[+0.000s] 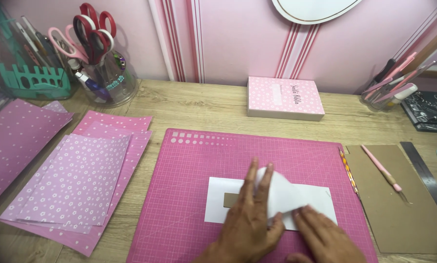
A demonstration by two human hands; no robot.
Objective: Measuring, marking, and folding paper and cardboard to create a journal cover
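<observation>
Both hands work low on the pink cutting mat [189, 195]; left hand [247, 219] presses flat, fingers spread, on white paper [277, 197]; right hand [323, 234] flattens its folded flap; any slip could skew the crease off the cardboard strip [230, 199].

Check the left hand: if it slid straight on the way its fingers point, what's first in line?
Left hand points up the pink cutting mat. Past the white paper, bare mat, then likely the pink dotted box; depth is unclear.
</observation>
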